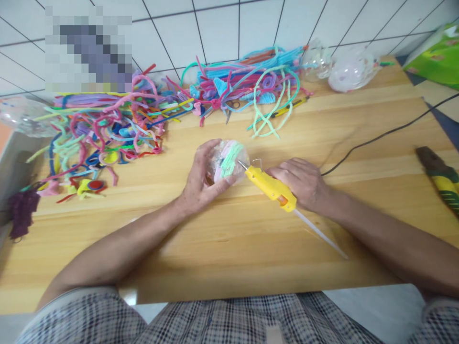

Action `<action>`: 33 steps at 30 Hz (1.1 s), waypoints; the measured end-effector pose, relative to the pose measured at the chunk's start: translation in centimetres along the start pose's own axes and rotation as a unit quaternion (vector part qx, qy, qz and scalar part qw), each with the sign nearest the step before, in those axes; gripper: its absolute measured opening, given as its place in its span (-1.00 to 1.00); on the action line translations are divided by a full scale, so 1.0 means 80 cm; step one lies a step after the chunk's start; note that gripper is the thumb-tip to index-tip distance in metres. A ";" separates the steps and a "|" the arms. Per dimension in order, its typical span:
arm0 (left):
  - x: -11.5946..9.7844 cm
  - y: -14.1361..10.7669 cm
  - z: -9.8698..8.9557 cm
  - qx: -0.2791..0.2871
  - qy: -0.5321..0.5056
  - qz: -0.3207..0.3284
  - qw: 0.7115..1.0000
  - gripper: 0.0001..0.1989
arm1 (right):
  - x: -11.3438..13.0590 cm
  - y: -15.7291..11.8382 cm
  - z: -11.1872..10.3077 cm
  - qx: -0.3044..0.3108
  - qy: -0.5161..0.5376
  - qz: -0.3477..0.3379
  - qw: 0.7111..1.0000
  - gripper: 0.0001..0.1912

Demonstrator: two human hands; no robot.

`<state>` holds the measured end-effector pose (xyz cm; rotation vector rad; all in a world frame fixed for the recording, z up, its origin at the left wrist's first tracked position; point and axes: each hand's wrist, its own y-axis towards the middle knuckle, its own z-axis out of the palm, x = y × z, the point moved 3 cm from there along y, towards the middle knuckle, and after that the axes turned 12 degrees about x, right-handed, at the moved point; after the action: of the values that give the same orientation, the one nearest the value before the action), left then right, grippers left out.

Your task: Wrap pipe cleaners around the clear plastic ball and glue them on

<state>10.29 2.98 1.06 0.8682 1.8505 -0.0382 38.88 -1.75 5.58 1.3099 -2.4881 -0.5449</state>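
My left hand [204, 179] is closed round a clear plastic ball [232, 159] with bands of mint-green and pale lilac fuzzy stem on it. In my right hand [299, 181] is a yellow hot glue gun [270, 185], its metal nozzle pointing at the right side of the ball. Whether the tip touches the ball I cannot tell. A long whitish glue stick [321, 234] sticks out of the back of the gun, and its wire stand is folded out near the nozzle.
Heaped pipe cleaners [103, 119] cover the back left of the wooden table [229, 253]. Small scissors [231, 110] and a yellow-black cutter [290, 107] lie among more stems. Clear balls [353, 71] stand at the back right. The black cord [376, 141] runs right, near dark-and-yellow-handled pliers [439, 177].
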 end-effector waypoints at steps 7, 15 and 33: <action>-0.004 0.002 0.000 0.010 0.021 0.014 1.000 -0.12 | -0.001 0.000 -0.002 0.005 0.009 0.005 1.000 -0.80; -0.004 0.001 -0.001 0.009 0.031 0.013 0.999 -0.12 | -0.003 -0.004 0.001 0.013 0.034 0.008 0.999 -0.65; -0.001 0.001 0.000 0.006 0.013 0.007 1.000 -0.13 | -0.001 -0.002 0.001 0.005 0.025 -0.001 1.000 -0.61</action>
<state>10.37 2.98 1.13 0.8931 1.8707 -0.0283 39.02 -1.75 5.45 1.3131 -2.4532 -0.4941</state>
